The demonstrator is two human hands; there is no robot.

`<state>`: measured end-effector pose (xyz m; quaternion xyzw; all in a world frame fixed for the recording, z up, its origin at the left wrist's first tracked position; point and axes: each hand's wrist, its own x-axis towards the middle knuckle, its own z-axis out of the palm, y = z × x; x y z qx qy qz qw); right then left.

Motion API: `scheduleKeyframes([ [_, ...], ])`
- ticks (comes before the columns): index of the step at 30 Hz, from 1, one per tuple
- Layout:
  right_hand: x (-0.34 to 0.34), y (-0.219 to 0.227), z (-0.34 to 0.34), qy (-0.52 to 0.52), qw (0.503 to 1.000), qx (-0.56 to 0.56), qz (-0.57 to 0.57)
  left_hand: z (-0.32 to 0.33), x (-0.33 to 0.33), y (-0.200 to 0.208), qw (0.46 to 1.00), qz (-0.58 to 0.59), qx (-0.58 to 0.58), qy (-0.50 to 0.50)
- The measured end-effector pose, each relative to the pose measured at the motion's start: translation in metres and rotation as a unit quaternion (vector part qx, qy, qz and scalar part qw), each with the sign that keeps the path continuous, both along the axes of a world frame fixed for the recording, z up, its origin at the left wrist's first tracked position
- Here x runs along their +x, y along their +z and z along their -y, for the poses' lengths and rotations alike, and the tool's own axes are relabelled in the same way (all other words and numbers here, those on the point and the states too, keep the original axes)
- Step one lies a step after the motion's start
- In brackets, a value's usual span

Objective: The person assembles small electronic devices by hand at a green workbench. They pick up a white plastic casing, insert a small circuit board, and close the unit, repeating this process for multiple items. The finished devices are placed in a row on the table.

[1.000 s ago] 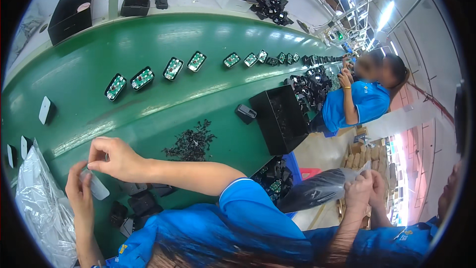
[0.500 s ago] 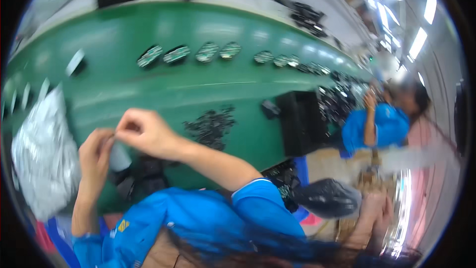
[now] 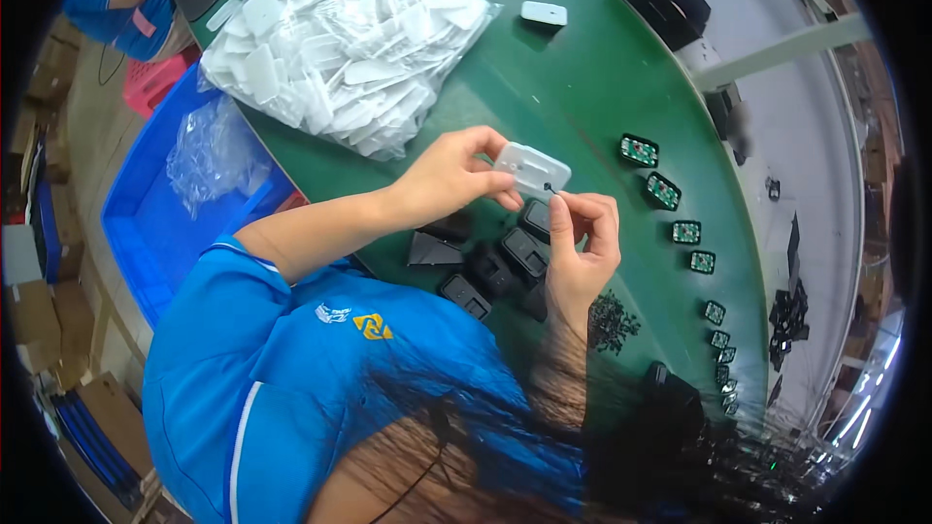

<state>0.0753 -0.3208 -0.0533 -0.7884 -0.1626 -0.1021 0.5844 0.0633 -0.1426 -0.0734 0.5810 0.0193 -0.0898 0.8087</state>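
Note:
My left hand (image 3: 449, 173) pinches a white plastic cover (image 3: 531, 167) by its left end, holding it above the green table. At the cover's right end, a tiny black part (image 3: 549, 188) sits between the fingertips of my right hand (image 3: 585, 245) and touches the cover. Just below my hands lie several black plastic housings (image 3: 525, 251). A loose pile of small black parts (image 3: 612, 322) rests beside my right wrist. Beyond my left hand is a clear bag (image 3: 349, 44) full of white covers like the held one.
Black cases with green circuit boards (image 3: 663, 191) stand in a curved row along the right of the green table (image 3: 582, 68). One white-topped piece (image 3: 544, 14) stands farther off. A blue bin (image 3: 146, 233) holds crumpled clear plastic at left. Another person's blue sleeve (image 3: 102, 0) shows upper left.
The view has swung to the left and turned, bringing the bag of covers and blue bin into fuller sight. My hands remain close together, now at mid-picture with the white cover plainly visible.

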Motion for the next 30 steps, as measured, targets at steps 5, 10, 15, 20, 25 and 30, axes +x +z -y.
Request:
scheduleKeyframes([
  [5,0.001,-0.005,-0.006,0.003,0.995,-0.092,0.044,0.005,-0.003,-0.002,0.999,-0.01,-0.038,-0.007],
  [10,0.0,-0.007,-0.012,-0.014,0.994,-0.1,0.03,0.01,-0.005,-0.006,0.999,0.023,-0.029,0.021],
  [15,-0.001,-0.016,-0.023,-0.004,1.0,-0.02,-0.019,0.009,-0.008,-0.01,0.995,0.087,-0.024,0.033],
  [20,-0.004,-0.015,-0.022,-0.012,0.997,-0.012,-0.073,0.011,-0.006,-0.014,0.976,0.199,0.065,0.052],
  [25,-0.004,-0.013,-0.03,-0.033,0.997,-0.033,-0.057,0.007,-0.002,-0.009,0.953,0.239,0.172,0.067],
  [30,0.0,-0.016,-0.026,0.018,0.999,-0.05,0.007,0.005,-0.001,-0.008,0.996,0.063,-0.056,0.021],
])
